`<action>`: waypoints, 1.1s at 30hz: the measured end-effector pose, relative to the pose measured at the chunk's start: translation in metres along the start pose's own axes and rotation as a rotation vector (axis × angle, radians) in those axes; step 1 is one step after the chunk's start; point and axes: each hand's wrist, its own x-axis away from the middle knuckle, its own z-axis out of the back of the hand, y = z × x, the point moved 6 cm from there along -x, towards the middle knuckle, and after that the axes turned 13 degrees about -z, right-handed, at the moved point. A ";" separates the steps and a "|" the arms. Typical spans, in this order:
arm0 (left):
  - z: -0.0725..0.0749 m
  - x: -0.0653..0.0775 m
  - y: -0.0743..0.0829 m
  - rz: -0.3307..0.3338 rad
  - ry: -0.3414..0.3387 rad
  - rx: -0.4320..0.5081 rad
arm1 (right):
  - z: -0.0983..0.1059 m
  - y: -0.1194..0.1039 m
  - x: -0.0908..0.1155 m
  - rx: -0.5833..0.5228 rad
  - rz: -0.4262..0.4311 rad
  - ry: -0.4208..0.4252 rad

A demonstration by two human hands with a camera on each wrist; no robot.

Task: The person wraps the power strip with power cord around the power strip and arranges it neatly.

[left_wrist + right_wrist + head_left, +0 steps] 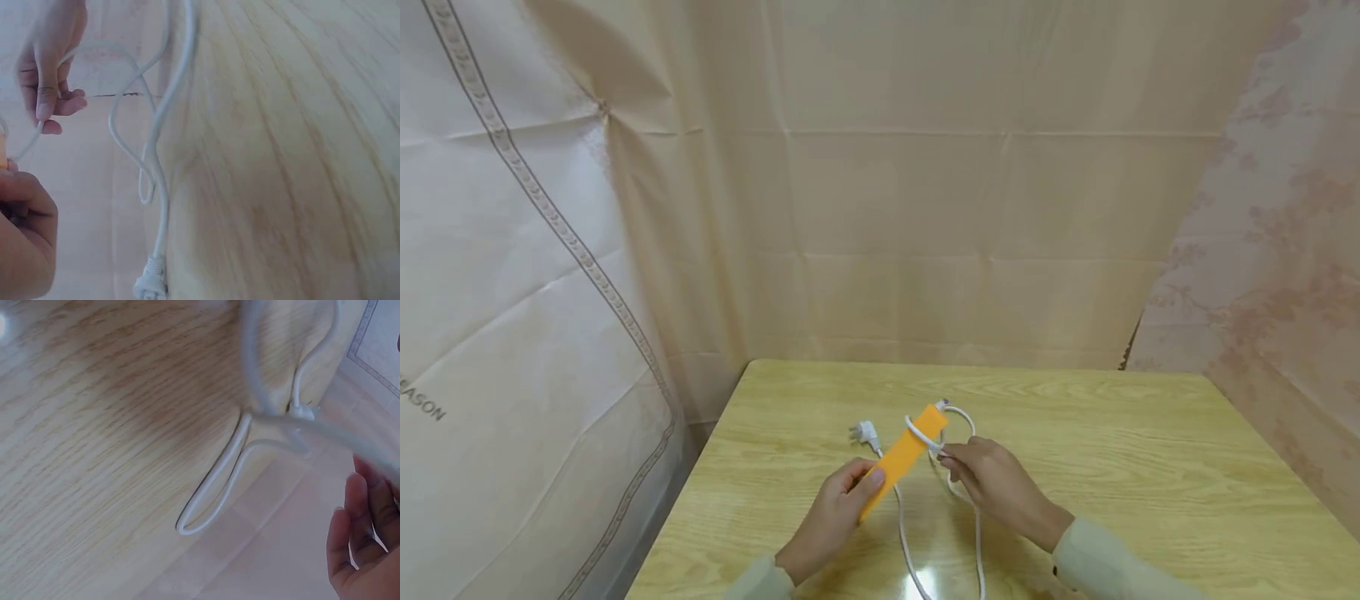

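Left hand (838,500) grips orange strip (904,457), thumb on top; right hand (1003,483) pinches white cord (922,437), looped across strip's end toward far edge of table (1150,483); plug (868,433) left of strip.

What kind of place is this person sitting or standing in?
Probably a little indoor work spot, maybe curtained off. You can tell from the wood-patterned table, the creased beige sheet hanging behind it and the flowery sheet on the right.
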 end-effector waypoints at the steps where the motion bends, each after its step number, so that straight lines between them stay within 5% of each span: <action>1: 0.000 0.000 0.000 0.003 0.008 -0.006 | 0.000 -0.001 0.000 0.013 0.017 0.018; 12: -0.001 0.000 0.008 -0.071 0.067 -0.208 | 0.003 -0.014 0.004 0.082 0.117 0.129; 22: -0.006 0.003 0.019 -0.151 0.127 -0.462 | 0.002 -0.017 0.008 0.084 0.087 0.175; 33: -0.008 0.001 0.026 -0.162 0.167 -0.542 | 0.003 -0.021 0.008 0.113 0.118 0.242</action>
